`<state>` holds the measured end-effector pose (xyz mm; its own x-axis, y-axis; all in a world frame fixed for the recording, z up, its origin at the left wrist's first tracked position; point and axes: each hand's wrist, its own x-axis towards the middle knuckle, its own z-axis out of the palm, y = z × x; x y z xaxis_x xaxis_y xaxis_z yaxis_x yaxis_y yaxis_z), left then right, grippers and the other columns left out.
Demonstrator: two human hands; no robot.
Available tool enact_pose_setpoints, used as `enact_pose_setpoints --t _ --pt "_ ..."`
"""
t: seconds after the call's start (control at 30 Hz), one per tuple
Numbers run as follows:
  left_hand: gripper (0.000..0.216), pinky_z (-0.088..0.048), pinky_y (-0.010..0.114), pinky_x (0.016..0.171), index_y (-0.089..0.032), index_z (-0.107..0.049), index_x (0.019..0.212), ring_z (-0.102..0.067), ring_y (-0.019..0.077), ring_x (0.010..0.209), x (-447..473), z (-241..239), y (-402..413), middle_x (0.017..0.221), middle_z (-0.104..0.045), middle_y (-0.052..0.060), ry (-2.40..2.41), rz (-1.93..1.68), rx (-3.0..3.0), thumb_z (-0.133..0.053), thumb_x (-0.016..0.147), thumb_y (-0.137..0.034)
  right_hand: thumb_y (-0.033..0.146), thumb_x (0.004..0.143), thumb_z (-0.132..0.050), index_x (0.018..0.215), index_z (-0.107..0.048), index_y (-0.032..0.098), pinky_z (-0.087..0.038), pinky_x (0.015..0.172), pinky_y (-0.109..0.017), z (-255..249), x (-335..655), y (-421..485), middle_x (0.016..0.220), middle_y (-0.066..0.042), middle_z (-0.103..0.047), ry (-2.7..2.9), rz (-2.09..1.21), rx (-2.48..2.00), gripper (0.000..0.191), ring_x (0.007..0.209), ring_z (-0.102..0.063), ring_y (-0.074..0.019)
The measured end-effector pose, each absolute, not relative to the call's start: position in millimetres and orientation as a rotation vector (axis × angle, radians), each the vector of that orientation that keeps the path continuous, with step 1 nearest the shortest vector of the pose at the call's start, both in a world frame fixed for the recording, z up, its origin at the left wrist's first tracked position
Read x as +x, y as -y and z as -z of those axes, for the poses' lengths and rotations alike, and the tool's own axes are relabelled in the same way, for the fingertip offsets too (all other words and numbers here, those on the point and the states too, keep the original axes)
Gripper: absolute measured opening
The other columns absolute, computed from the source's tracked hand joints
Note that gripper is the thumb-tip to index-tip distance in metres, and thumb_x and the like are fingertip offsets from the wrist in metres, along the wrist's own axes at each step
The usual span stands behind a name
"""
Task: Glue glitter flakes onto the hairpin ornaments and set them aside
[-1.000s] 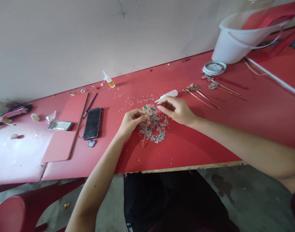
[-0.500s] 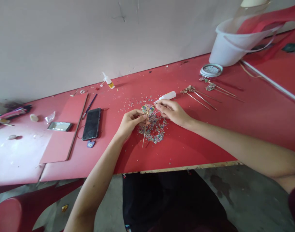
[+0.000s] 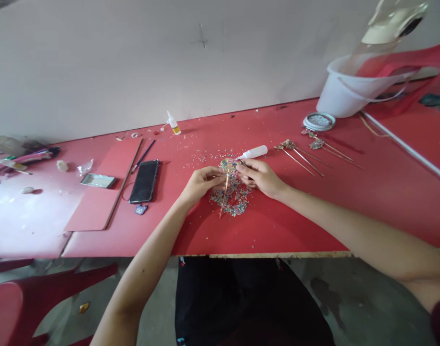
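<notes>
My left hand is closed on a hairpin, pinching it just below its ornate head. That head carries green, blue and pink pieces in a gold-coloured frame, and the two-pronged stem slants down toward me. At the right edge of the head, my right hand is closed in a pinch on a thin dark tool, too small to name for certain. Below both hands spreads a pile of small glittering chips. A white squeeze bottle lies just behind my right hand.
Further hairpins lie to the right, near a round dish and a white bucket. Leftward are a phone, a brush, a board and a small tray. A glue bottle stands by the wall.
My right hand's fingertips and the thin tool have come closer to the hairpin's head, which has turned slightly. The whole view has shifted a little.
</notes>
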<state>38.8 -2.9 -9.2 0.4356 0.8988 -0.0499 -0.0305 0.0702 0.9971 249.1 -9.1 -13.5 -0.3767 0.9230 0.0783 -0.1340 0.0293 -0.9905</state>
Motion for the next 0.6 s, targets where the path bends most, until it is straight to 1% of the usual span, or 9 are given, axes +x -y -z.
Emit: enact_pose_setpoints --t 0.07,0.13,0.2,0.23,0.27,0.3,0.4,0.53,0.6 --pt "0.031 -0.058 0.027 0.072 -0.014 -0.065 0.096 -0.069 0.0133 0.075 34.4 9.1 2.4 0.087 -0.072 0.005 -0.931 -0.846 1.434 -0.074 0.074 -0.033 0.046 0.087 -0.062 0.072 -0.043 0.021 -0.014 0.041 -0.027 14.5 249.7 7.9 0.055 0.008 -0.033 1.379 -1.518 -0.846 0.035 0.044 -0.026 -0.0052" --pt "0.022 -0.054 0.024 0.066 -0.015 -0.067 0.083 -0.065 0.0113 0.063 30.0 7.2 3.9 0.071 -0.070 0.002 -1.084 -0.839 1.649 -0.070 0.078 -0.036 0.045 0.087 -0.063 0.072 -0.043 0.021 -0.013 0.042 -0.027 15.3 250.3 7.0 0.054 0.008 -0.033 1.367 -1.524 -0.848 0.034 0.044 -0.025 -0.0052" --pt "0.026 -0.050 0.023 0.066 -0.017 -0.067 0.072 -0.062 0.0105 0.059 25.4 4.2 6.9 0.063 -0.068 0.001 -1.258 -0.870 1.877 -0.061 0.086 -0.038 0.045 0.086 -0.063 0.071 -0.042 0.021 -0.013 0.042 -0.027 15.6 250.8 6.4 0.053 0.008 -0.033 1.365 -1.518 -0.856 0.035 0.043 -0.024 -0.0052" --pt "0.023 -0.049 0.023 0.068 -0.018 -0.069 0.076 -0.062 0.0109 0.063 22.5 2.6 8.6 0.068 -0.070 0.001 -1.307 -0.906 1.965 -0.059 0.087 -0.036 0.045 0.086 -0.064 0.070 -0.041 0.021 -0.013 0.042 -0.027 15.6 251.0 6.2 0.053 0.008 -0.033 1.363 -1.516 -0.859 0.036 0.043 -0.024 -0.0051" --pt "0.017 -0.049 0.023 0.071 -0.020 -0.070 0.087 -0.064 0.0117 0.070 18.8 1.0 10.2 0.079 -0.072 0.002 -1.327 -0.946 2.039 -0.061 0.086 -0.034 0.045 0.086 -0.064 0.069 -0.040 0.021 -0.013 0.042 -0.027 15.3 251.0 6.1 0.053 0.008 -0.033 1.363 -1.514 -0.859 0.037 0.043 -0.024 -0.0050" --pt "0.018 -0.049 0.024 0.074 -0.021 -0.069 0.098 -0.065 0.0125 0.077 13.9 -0.5 11.4 0.088 -0.073 0.002 -1.330 -0.965 2.104 -0.062 0.085 -0.032 0.045 0.086 -0.063 0.069 -0.040 0.021 -0.013 0.042 -0.027 15.0 251.1 6.0 0.053 0.008 -0.033 1.364 -1.512 -0.857 0.037 0.043 -0.024 -0.0050" --pt "0.020 -0.048 0.030 0.089 -0.020 -0.067 0.102 -0.064 0.0162 0.094 -10.9 -4.3 13.1 0.103 -0.071 0.006 -1.356 -1.002 2.242 -0.057 0.086 -0.027 0.045 0.086 -0.063 0.069 -0.042 0.021 -0.014 0.043 -0.027 13.4 250.9 6.0 0.052 0.008 -0.032 1.382 -1.512 -0.835 0.036 0.044 -0.024 -0.0053" --pt "0.029 -0.040 0.039 0.105 -0.017 -0.064 0.109 -0.057 0.0247 0.114 -61.7 -9.4 12.5 0.116 -0.066 0.010 -1.860 -0.980 2.222 -0.055 0.085 -0.030 0.046 0.084 -0.065 0.069 -0.042 0.021 -0.014 0.043 -0.027 11.8 250.6 5.6 0.053 0.008 -0.032 1.382 -1.537 -0.809 0.036 0.044 -0.024 -0.0056" --pt "0.043 -0.035 0.046 0.109 -0.016 -0.057 0.122 -0.050 0.0315 0.124 -84.5 -11.5 12.4 0.126 -0.060 0.015 -2.229 -0.862 2.122 -0.054 0.086 -0.038 0.047 0.084 -0.064 0.069 -0.042 0.021 -0.013 0.043 -0.028 11.6 250.4 5.2 0.053 0.008 -0.030 1.371 -1.549 -0.802 0.037 0.044 -0.023 -0.0058"
